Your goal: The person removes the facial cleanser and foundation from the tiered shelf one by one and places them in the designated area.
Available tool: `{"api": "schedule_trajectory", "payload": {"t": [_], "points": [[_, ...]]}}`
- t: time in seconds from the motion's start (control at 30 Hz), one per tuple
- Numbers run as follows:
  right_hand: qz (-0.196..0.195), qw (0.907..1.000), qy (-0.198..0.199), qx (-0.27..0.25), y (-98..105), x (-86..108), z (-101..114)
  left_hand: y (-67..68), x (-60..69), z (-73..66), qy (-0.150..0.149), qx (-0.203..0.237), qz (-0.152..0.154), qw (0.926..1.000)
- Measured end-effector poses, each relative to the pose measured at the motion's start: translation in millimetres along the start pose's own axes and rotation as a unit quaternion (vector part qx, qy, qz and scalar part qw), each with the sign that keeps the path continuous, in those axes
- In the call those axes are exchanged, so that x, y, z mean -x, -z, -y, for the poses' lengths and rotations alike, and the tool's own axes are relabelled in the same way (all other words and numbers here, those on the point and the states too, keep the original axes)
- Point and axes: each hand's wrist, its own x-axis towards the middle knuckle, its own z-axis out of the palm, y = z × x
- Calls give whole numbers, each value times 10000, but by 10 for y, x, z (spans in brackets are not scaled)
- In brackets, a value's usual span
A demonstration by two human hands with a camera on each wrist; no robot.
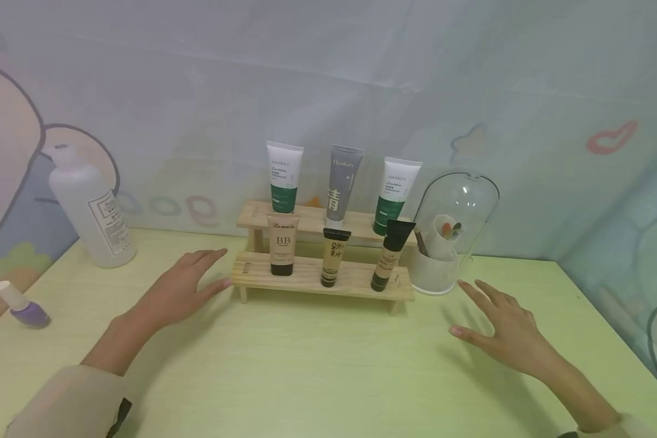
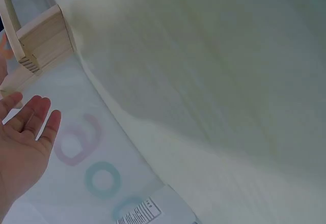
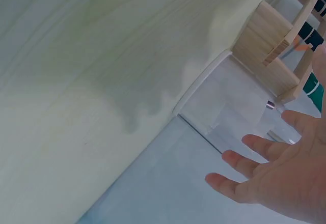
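A two-tier wooden rack [image 1: 306, 278] stands at the middle of the table. Its upper tier carries two white-and-green tubes, left [image 1: 284, 176] and right [image 1: 396, 194], with a grey tube [image 1: 344, 185] between them. On the lower tier are a beige BB cream tube [image 1: 282, 243], a small yellowish tube with a black cap [image 1: 331, 258] and a tilted beige-and-black tube [image 1: 387, 258]. My left hand [image 1: 180, 289], fingers extended, holds nothing beside the rack's left end; whether its thumb touches the wood, I cannot tell. Near the clear dome [image 1: 471, 210], my right hand [image 1: 506, 331] spreads its fingers, empty.
Beneath the dome sits a white holder [image 1: 432, 271] with a brush and small items. A white pump bottle [image 1: 90, 207] stands at the back left, and a purple nail polish bottle [image 1: 27, 310] is at the left. A printed cloth [image 1: 317, 73] hangs behind the table [image 1: 317, 365].
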Motion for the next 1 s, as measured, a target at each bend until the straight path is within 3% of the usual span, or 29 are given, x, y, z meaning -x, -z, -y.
{"api": "schedule_trajectory", "payload": {"t": [0.43, 0.67, 1.0], "points": [[163, 9948, 398, -928, -3, -34, 206, -105, -210, -39, -168, 768, 310, 9964], [185, 9915, 622, -1123, 27, -60, 331, -109, -227, -13, -15, 1224, 439, 9915], [261, 9869, 913, -1301, 29, -185, 562, -123, -232, 2, -6, 1317, 577, 9896]]}}
